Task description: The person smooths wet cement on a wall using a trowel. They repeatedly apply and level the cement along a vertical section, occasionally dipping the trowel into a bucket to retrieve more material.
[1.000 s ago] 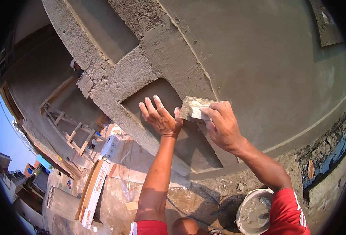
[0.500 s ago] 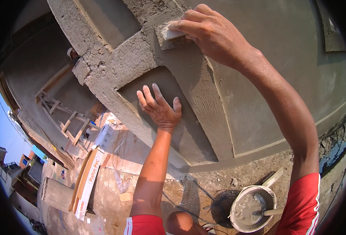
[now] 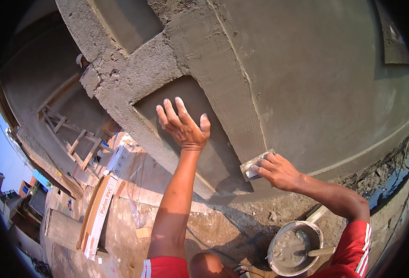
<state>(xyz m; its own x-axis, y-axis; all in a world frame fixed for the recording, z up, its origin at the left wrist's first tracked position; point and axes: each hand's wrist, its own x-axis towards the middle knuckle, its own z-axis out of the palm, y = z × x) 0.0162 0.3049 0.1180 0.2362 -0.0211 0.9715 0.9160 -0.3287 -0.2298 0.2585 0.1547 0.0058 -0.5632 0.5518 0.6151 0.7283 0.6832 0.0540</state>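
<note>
I press a small sponge float (image 3: 256, 163) against the lower end of the raised cement band (image 3: 223, 83), my right hand (image 3: 278, 171) clamped on it. My left hand (image 3: 183, 125) lies open and flat on the recessed panel (image 3: 204, 153). The band looks mostly smoothed; the rough ledge (image 3: 121, 78) upper left seems unfinished. A mortar bucket (image 3: 295, 243) sits below.

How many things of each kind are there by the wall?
Hands: 2, left hand flat on the wall, right hand gripping the sponge float
Sponge floats: 1
Buckets: 1
Wooden ladders: 1
Long cardboard boxes: 1
Total: 6
</note>
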